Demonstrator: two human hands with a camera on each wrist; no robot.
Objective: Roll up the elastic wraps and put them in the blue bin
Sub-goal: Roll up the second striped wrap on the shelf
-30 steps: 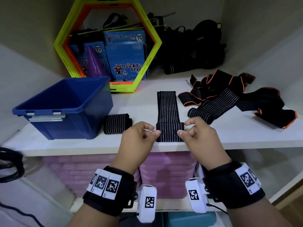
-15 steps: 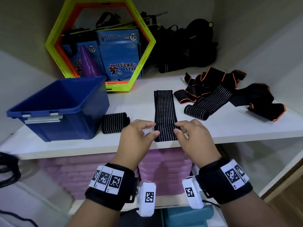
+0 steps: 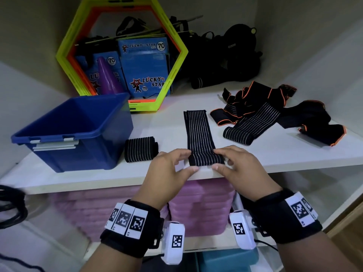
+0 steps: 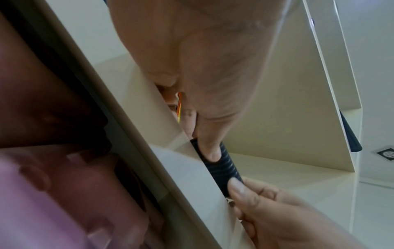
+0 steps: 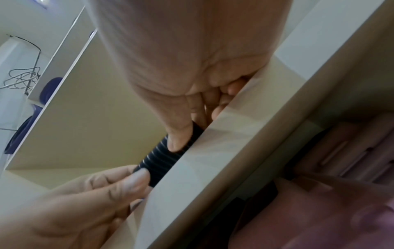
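A black, white-striped elastic wrap lies stretched away from me on the white shelf, its near end rolled into a small roll at the front edge. My left hand pinches the roll's left end and my right hand pinches its right end. In the left wrist view my thumb presses on the roll. The right wrist view has the other thumb on the roll. A finished rolled wrap sits left of it, beside the empty blue bin.
A heap of unrolled black wraps with orange edging lies at the right of the shelf. A yellow-green hexagon frame, blue boxes and black gear stand at the back. Pink bins fill the shelf below.
Both hands have turned the roll further up the strip, so the roll is a little thicker and the flat part shorter. The view has shifted slightly.
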